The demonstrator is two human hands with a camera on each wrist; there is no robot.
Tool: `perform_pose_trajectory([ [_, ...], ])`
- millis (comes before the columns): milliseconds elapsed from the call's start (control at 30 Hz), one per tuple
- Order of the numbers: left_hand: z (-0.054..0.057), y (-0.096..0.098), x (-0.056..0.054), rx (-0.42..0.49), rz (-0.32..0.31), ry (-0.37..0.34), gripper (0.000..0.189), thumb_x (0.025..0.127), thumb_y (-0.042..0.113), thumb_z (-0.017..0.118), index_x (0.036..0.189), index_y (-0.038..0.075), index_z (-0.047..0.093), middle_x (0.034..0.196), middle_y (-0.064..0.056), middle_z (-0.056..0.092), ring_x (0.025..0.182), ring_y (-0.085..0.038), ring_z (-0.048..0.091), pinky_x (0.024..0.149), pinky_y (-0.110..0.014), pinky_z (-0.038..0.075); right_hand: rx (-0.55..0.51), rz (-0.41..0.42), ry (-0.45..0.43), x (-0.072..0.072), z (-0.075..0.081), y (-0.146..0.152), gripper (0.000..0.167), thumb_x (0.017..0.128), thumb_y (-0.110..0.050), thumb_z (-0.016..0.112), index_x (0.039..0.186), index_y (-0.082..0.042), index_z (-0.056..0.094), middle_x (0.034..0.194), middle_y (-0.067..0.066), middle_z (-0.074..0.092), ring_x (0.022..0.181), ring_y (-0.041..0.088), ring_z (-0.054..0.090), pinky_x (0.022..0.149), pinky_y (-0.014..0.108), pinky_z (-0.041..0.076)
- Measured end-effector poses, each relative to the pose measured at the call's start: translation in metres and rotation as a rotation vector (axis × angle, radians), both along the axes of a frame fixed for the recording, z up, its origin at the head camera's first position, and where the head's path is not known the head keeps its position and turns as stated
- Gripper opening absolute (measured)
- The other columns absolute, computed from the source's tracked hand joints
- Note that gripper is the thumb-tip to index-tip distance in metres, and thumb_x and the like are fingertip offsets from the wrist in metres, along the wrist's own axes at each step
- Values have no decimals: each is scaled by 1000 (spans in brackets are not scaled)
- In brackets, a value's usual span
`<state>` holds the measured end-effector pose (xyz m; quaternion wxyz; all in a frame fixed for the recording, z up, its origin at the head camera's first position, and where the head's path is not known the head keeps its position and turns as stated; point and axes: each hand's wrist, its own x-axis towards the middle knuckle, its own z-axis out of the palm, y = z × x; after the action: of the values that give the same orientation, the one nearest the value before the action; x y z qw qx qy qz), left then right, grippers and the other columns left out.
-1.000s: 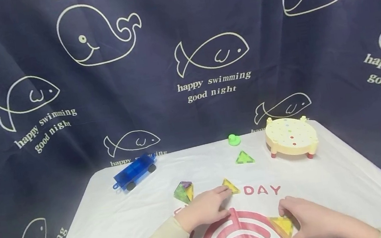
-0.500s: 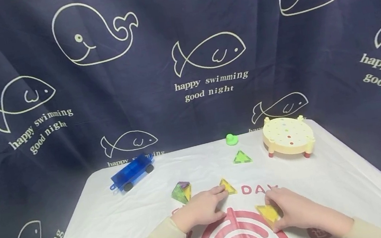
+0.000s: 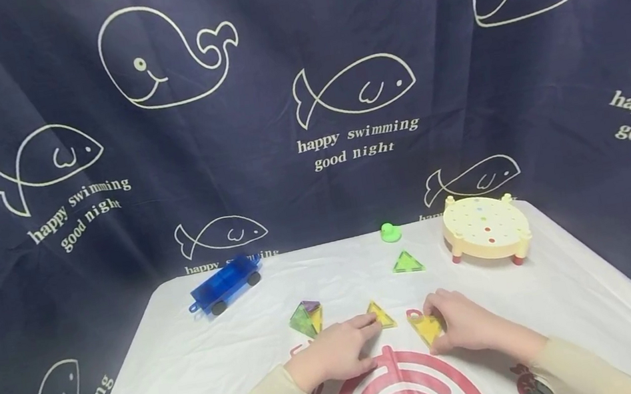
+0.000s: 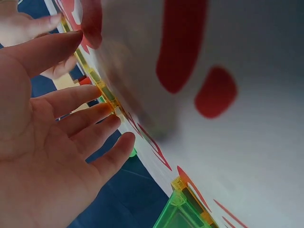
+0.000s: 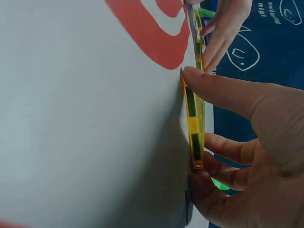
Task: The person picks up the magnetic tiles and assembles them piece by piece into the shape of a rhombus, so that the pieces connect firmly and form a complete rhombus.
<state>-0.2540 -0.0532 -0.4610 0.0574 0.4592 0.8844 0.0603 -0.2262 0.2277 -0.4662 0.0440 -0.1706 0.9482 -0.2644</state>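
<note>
In the head view my left hand [image 3: 334,354] rests on the table, its fingertips touching a small yellow triangular magnetic tile [image 3: 385,319] that lies flat. The left wrist view has those fingers [image 4: 95,137] mostly straight against the tile's edge. To the right, my right hand [image 3: 471,322] pinches a second yellow triangular magnetic tile [image 3: 425,329]. In the right wrist view, the thumb is at one end of this tile [image 5: 194,123] and the fingers at the other, close to the cloth. A short gap separates the two yellow tiles.
Left of the hands sits a green, purple and yellow tile cluster [image 3: 304,320]. Farther back are a blue wheeled car base [image 3: 225,286], a green triangular tile [image 3: 407,263], a green toy duck [image 3: 390,233] and a round cream pegged stand [image 3: 486,227]. A dark curtain [image 3: 268,28] hangs behind.
My right hand has slid its yellow tile across the table, away from me and leftward, closer to the other yellow tile. My left hand has stayed on its tile.
</note>
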Motion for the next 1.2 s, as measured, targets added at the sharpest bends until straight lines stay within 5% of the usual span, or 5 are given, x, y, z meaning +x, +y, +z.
perform_pose_trajectory([
  [567,1,-2,0,16,-18,-87,63,95,36,69,149,7,52,157,-11,43,140,-22,47,114,-28,38,-168,-191,-38,-28,1,-18,46,69,-9,93,106,-5,66,94,4,63,83,19,58,80,44,54],
  [833,0,-2,-1,11,-24,-78,64,95,36,68,149,7,51,157,-11,43,140,-22,47,114,-29,38,-305,-200,-83,-35,0,-28,43,73,4,84,112,1,67,75,6,54,57,17,56,48,29,51],
  [967,1,-2,0,7,-21,-50,63,95,38,68,149,8,52,157,-10,45,138,-21,48,112,-28,39,-316,-204,-98,-38,1,-33,45,74,6,82,116,1,67,78,6,55,60,16,55,47,28,50],
  [1200,-1,-1,1,-5,-11,-36,65,95,41,69,149,10,52,157,-8,44,139,-21,47,112,-29,40,-338,-91,-74,-44,1,-38,45,74,13,73,117,5,65,78,7,56,59,15,55,43,25,47],
])
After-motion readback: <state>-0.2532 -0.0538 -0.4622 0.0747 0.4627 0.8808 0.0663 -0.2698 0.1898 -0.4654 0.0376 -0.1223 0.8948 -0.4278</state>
